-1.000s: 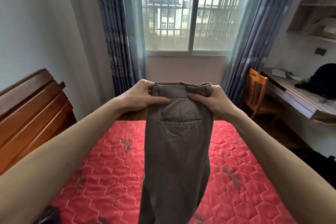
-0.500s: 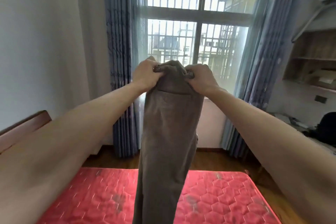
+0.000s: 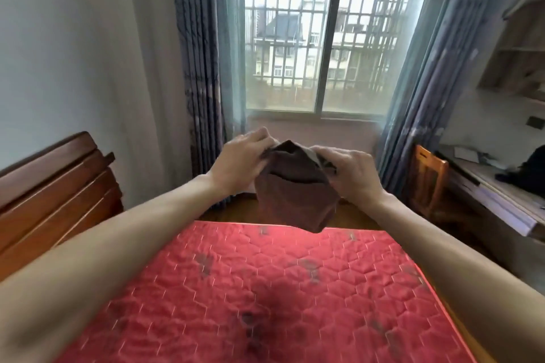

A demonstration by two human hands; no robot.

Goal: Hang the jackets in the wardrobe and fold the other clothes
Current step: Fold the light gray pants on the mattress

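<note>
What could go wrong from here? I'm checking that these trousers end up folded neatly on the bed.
Both hands, left hand and right hand, pinch the brown trousers only at the bunched top, beyond the red mattress's far edge. They may land creased, or slide to the floor if released now.

Brown trousers (image 3: 295, 194); red mattress (image 3: 265, 289) quilted in hexagons with dark stains; blue-grey curtains (image 3: 200, 68); reddish-brown wooden headboard (image 3: 53, 186).
</note>
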